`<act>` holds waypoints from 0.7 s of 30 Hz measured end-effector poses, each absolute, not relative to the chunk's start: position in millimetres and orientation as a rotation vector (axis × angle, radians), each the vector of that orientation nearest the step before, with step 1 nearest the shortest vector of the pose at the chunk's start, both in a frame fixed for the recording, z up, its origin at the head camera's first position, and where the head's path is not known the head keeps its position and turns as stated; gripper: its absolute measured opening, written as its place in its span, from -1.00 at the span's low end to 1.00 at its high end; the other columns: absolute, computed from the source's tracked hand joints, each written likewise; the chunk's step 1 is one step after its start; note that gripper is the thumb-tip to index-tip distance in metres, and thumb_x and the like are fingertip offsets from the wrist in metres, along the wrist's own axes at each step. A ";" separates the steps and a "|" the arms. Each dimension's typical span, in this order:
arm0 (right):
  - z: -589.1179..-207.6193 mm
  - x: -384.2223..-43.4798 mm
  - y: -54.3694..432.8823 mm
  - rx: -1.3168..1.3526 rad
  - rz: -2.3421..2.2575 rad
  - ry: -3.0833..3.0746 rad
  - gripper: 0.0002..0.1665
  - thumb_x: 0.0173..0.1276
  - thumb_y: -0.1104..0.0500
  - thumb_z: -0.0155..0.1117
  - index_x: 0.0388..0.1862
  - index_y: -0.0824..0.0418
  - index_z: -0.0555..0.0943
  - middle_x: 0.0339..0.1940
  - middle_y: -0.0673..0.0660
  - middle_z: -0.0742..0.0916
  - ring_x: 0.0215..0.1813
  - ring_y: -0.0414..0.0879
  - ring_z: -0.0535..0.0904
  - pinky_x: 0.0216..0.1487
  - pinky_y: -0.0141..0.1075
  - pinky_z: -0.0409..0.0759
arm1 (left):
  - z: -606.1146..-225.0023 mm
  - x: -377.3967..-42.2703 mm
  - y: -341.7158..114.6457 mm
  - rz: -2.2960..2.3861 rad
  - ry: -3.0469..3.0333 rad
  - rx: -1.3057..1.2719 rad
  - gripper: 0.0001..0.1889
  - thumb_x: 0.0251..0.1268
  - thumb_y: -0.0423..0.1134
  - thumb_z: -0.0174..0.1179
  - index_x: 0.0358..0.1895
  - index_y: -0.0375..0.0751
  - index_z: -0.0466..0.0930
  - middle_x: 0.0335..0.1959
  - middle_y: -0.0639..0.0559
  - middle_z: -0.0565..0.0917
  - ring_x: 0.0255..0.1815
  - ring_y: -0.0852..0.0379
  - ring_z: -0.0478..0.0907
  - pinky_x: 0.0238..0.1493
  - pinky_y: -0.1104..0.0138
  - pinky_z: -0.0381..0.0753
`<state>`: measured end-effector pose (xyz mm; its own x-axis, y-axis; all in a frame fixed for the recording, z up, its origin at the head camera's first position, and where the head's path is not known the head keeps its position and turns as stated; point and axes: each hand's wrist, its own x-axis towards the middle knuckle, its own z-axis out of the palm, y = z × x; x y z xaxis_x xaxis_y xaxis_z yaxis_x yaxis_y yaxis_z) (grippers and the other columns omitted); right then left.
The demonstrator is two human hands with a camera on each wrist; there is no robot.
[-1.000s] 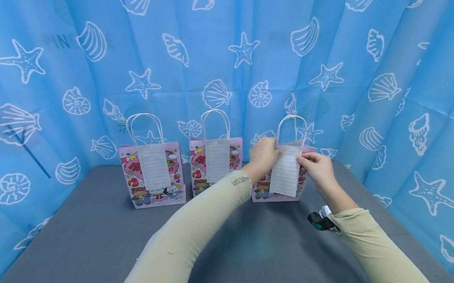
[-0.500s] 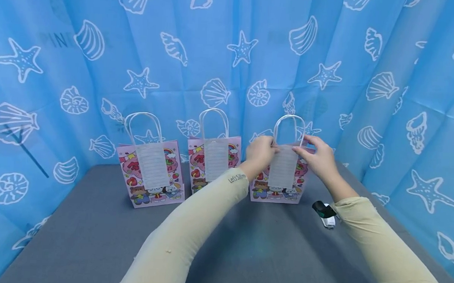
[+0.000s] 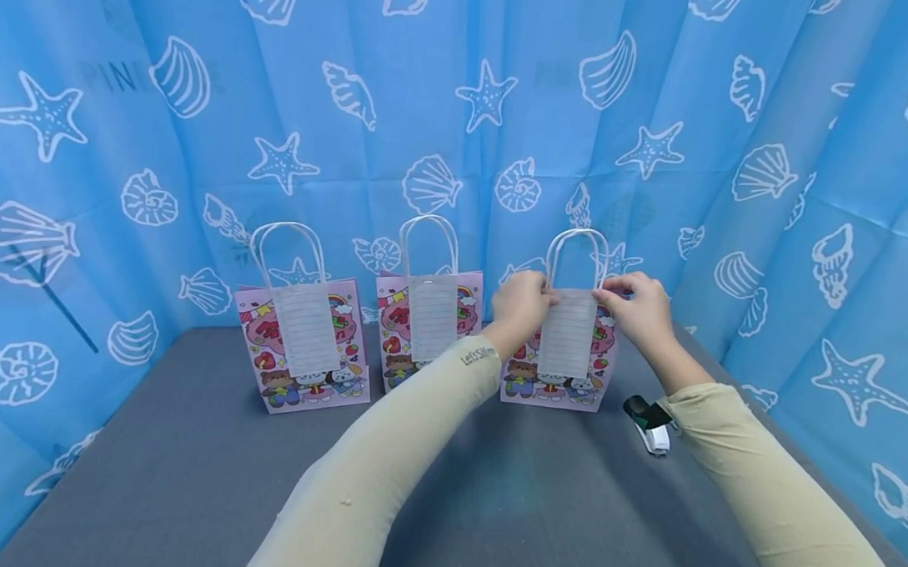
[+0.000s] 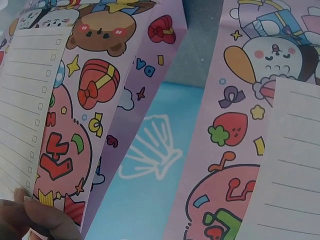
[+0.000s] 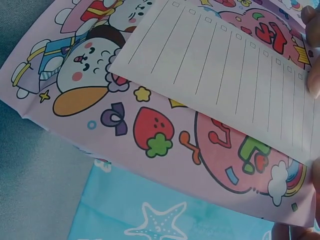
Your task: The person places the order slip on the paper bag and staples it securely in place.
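Observation:
A lined white paper sheet lies against the front of the rightmost pink cartoon gift bag. My left hand pinches the top left corner of the sheet at the bag's rim. At the top right corner my right hand pinches the sheet together with the bag's upper edge. In the left wrist view, the left fingertips press on the sheet, which has a column of small checkboxes. The right wrist view has fingers at its right edge, partly cut off.
Two similar bags, the left one and the middle one, stand upright with lined sheets on their fronts. A small white object, perhaps a stapler, lies on the grey table by the right wrist. A blue shell-print curtain hangs behind.
The sheet hung lower and tilted off the bag; it has moved up and now lies flat against it. The right hand has moved up from the sheet's side to its top right corner.

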<state>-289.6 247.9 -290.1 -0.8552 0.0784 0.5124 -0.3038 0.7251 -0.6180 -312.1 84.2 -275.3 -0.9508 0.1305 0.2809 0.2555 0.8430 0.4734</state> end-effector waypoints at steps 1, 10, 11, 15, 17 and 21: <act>-289.8 -289.4 247.8 0.163 0.998 -2.420 -0.69 0.41 0.24 0.24 -0.10 0.54 0.60 -0.07 0.41 0.57 0.04 0.28 0.40 -0.07 0.01 0.42 | -275.5 -312.1 84.4 -0.762 -2.784 -0.295 -0.80 0.25 0.00 0.27 -0.23 -0.01 0.70 -0.37 0.20 0.68 -0.50 0.29 0.49 -0.52 0.48 0.40; -282.1 -279.2 261.1 0.122 1.173 -2.389 -0.44 0.47 0.09 0.17 0.25 0.49 0.41 0.19 0.44 0.47 0.22 0.30 0.37 0.11 0.06 0.39 | -273.1 -312.6 83.3 -0.741 -2.779 -0.272 -0.78 0.25 0.02 0.25 -0.26 -0.02 0.70 -0.35 0.19 0.69 -0.50 0.28 0.49 -0.53 0.46 0.41; -282.1 -276.5 264.2 0.109 1.190 -2.384 -0.43 0.49 0.07 0.14 0.25 0.49 0.40 0.19 0.45 0.48 0.20 0.28 0.38 0.07 -0.01 0.42 | -272.9 -312.8 83.0 -0.739 -2.776 -0.270 -0.78 0.26 0.03 0.25 -0.27 -0.02 0.70 -0.34 0.19 0.70 -0.49 0.28 0.49 -0.53 0.45 0.41; -288.4 -264.3 277.4 0.023 1.243 -2.414 -0.37 0.52 -0.05 0.04 0.25 0.48 0.40 0.09 0.39 0.53 0.03 0.02 0.48 -0.15 -0.31 0.42 | -272.8 -312.9 81.7 -0.734 -2.779 -0.259 -0.77 0.26 0.03 0.24 -0.27 -0.03 0.69 -0.34 0.18 0.69 -0.49 0.27 0.49 -0.52 0.45 0.42; -294.2 -257.8 284.9 -0.019 1.266 -2.427 -0.35 0.52 -0.09 0.03 0.24 0.46 0.42 -0.02 0.25 0.58 -0.09 -0.18 0.50 -0.23 -0.40 0.41 | -273.3 -312.2 81.6 -0.731 -2.783 -0.252 -0.77 0.26 0.03 0.24 -0.26 -0.03 0.69 -0.34 0.18 0.69 -0.48 0.26 0.50 -0.51 0.45 0.42; -307.4 -246.0 302.3 -0.085 1.354 -2.432 -0.34 0.50 -0.11 0.06 0.23 0.46 0.42 -0.32 -0.19 0.61 -0.31 -0.46 0.52 -0.29 -0.42 0.44 | -276.3 -310.6 83.7 -0.746 -2.785 -0.249 -0.78 0.26 0.02 0.24 -0.23 -0.02 0.70 -0.31 0.18 0.71 -0.46 0.26 0.52 -0.51 0.45 0.42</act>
<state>-246.0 302.3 -307.4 -0.9353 0.2212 0.2763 -0.1183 0.5403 -0.8331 -310.6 83.7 -276.3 -0.9548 0.0997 0.2800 0.2263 0.8546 0.4674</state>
